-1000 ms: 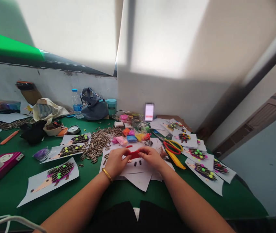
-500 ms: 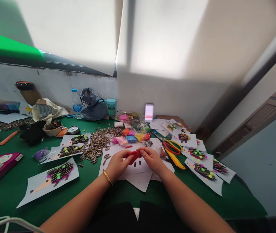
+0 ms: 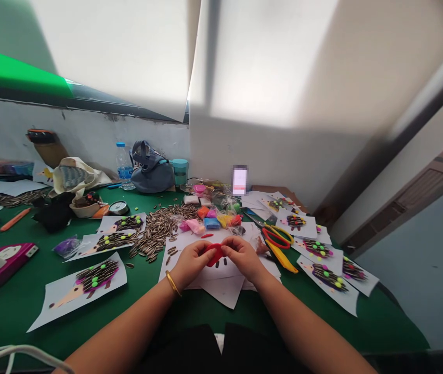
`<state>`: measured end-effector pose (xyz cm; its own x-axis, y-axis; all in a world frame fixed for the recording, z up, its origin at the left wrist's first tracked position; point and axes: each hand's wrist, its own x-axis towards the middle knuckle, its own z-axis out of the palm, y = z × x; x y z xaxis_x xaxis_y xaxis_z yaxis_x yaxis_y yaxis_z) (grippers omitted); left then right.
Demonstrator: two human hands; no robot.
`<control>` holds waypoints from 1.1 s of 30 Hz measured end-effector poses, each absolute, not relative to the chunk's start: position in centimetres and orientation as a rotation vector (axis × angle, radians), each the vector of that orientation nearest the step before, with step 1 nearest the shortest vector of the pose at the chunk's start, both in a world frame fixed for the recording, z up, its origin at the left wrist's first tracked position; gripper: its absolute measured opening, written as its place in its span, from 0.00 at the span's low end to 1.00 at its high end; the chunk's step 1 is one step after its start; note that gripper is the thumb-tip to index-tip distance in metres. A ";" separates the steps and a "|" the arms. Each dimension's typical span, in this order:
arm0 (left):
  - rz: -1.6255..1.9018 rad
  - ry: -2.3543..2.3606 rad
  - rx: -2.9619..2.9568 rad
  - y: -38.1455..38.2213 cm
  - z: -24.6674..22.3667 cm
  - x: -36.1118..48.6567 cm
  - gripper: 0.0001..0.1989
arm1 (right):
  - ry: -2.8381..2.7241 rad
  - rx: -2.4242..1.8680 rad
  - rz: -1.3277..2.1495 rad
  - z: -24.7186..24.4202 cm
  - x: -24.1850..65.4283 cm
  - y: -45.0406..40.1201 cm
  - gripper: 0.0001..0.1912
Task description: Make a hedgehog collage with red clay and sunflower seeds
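Note:
Both hands meet over white paper [image 3: 225, 288] at the middle of the green table. A flat red clay piece [image 3: 214, 255] is pinched between the fingertips of my left hand [image 3: 194, 261] and my right hand [image 3: 245, 257]. Under the hands, small dark pieces [image 3: 225, 262] lie on the paper, and a thin red strip [image 3: 207, 236] lies just beyond the fingers. Bags of coloured clay [image 3: 211, 223] sit past the paper. To the left is a heap of striped sunflower seeds [image 3: 159, 228].
Yellow-handled scissors [image 3: 278, 236] and a yellow tool [image 3: 283, 258] lie right of the paper. Seed hedgehog pictures [image 3: 89, 285] flank both sides. A water bottle [image 3: 124, 169], blue bag [image 3: 152, 174], teal cup [image 3: 180, 171] and phone [image 3: 239, 181] stand at the back.
The red clay piece now shows as a rounder, flatter shape between the fingertips. My right fingertips have shifted slightly left.

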<state>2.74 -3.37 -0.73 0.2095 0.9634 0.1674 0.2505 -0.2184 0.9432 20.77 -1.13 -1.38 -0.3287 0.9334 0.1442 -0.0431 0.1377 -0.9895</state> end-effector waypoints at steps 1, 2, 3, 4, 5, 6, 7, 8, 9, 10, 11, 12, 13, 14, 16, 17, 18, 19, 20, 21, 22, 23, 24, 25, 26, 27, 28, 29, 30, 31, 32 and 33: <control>1.066 1.160 1.642 -3.3 -0.8 2.8 0.14 | -1.500 -0.910 1.351 -1.4 20.7 -1.1 0.14; 1.068 1.159 1.642 -3.3 -0.9 2.8 0.14 | -1.498 -0.911 1.354 -1.4 20.7 -1.1 0.14; 1.070 1.156 1.640 -3.3 -0.9 2.8 0.14 | -1.494 -0.909 1.357 -1.5 20.7 -1.1 0.14; 1.073 1.155 1.637 -3.3 -0.9 2.8 0.15 | -1.490 -0.904 1.360 -1.5 20.7 -1.1 0.13; 1.079 1.158 1.632 -3.3 -1.0 2.8 0.15 | -1.485 -0.898 1.360 -1.5 20.8 -1.1 0.13; 1.089 1.164 1.623 -3.2 -1.0 2.7 0.15 | -1.480 -0.892 1.357 -1.5 20.8 -1.0 0.13; 1.101 1.172 1.612 -3.2 -1.0 2.7 0.15 | -1.476 -0.885 1.353 -1.5 20.9 -1.0 0.13; 1.111 1.181 1.601 -3.2 -1.0 2.7 0.16 | -1.473 -0.880 1.349 -1.6 20.9 -1.0 0.14; 1.118 1.189 1.594 -3.2 -1.0 2.7 0.16 | -1.471 -0.877 1.348 -1.6 20.9 -0.9 0.14; 1.122 1.192 1.593 -3.2 -1.1 2.8 0.16 | -1.467 -0.878 1.350 -1.7 20.9 -0.9 0.13; 1.120 1.190 1.597 -3.3 -1.1 2.8 0.16 | -1.463 -0.882 1.354 -1.8 20.9 -0.9 0.13; 1.115 1.185 1.605 -3.3 -1.1 2.8 0.16 | -1.459 -0.890 1.357 -2.0 20.8 -0.9 0.13; 1.110 1.180 1.615 -3.3 -1.1 2.9 0.16 | -1.457 -0.902 1.355 -2.1 20.7 -0.9 0.14; 1.106 1.174 1.625 -3.3 -1.2 2.9 0.16 | -1.458 -0.915 1.348 -2.2 20.6 -0.9 0.14; 1.102 1.169 1.643 -3.3 -1.2 3.0 0.16 | -1.472 -0.938 1.327 -2.4 20.4 -1.0 0.13; 1.101 1.172 1.650 -3.2 -1.2 3.0 0.16 | -1.481 -0.944 1.321 -2.5 20.4 -1.0 0.13; 1.099 1.176 1.656 -3.2 -1.3 3.0 0.16 | -1.487 -0.943 1.322 -2.5 20.3 -1.0 0.13; 1.094 1.180 1.660 -3.2 -1.3 3.0 0.16 | -1.490 -0.938 1.328 -2.6 20.3 -1.0 0.13; 1.088 1.184 1.661 -3.1 -1.4 3.0 0.15 | -1.493 -0.932 1.337 -2.6 20.4 -1.0 0.13; 1.084 1.187 1.660 -3.1 -1.5 3.0 0.15 | -1.496 -0.926 1.345 -2.6 20.4 -0.9 0.13; 1.084 1.190 1.660 -3.0 -1.5 3.0 0.15 | -1.500 -0.925 1.347 -2.6 20.4 -0.9 0.14; 1.084 1.189 1.658 -3.0 -1.6 3.0 0.15 | -1.505 -0.931 1.343 -2.7 20.5 -0.8 0.13; 1.089 1.185 1.651 -3.0 -1.6 3.0 0.16 | -1.509 -0.941 1.330 -2.7 20.5 -0.8 0.13; 1.095 1.179 1.637 -3.0 -1.6 3.0 0.16 | -1.515 -0.954 1.314 -2.7 20.5 -0.7 0.13; 1.102 1.171 1.621 -3.0 -1.6 3.0 0.16 | -1.520 -0.966 1.296 -2.7 20.6 -0.7 0.13; 1.105 1.164 1.607 -3.0 -1.5 3.0 0.16 | -1.526 -0.973 1.280 -2.7 20.6 -0.7 0.13; 1.106 1.164 1.596 -3.0 -1.5 3.0 0.16 | -1.534 -0.974 1.267 -2.7 20.6 -0.8 0.13; 1.108 1.173 1.592 -2.9 -1.5 3.0 0.16 | -1.542 -0.967 1.256 -2.7 20.5 -0.8 0.12; 1.109 1.189 1.595 -2.9 -1.5 3.0 0.16 | -1.547 -0.957 1.245 -2.7 20.5 -0.9 0.12; 1.112 1.208 1.601 -2.9 -1.4 3.0 0.16 | -1.546 -0.947 1.236 -2.7 20.4 -1.0 0.13; 1.119 1.227 1.604 -2.8 -1.4 3.0 0.16 | -1.541 -0.940 1.226 -2.7 20.3 -1.1 0.14; 1.127 1.243 1.604 -2.8 -1.4 3.0 0.16 | -1.537 -0.939 1.215 -2.6 20.2 -1.1 0.14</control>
<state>3.02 -2.81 -1.42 0.1213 0.9775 0.1726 0.2673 -0.1996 0.9427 20.24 -1.14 -2.65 -0.2735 0.9398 0.2050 0.0178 0.2181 -0.9758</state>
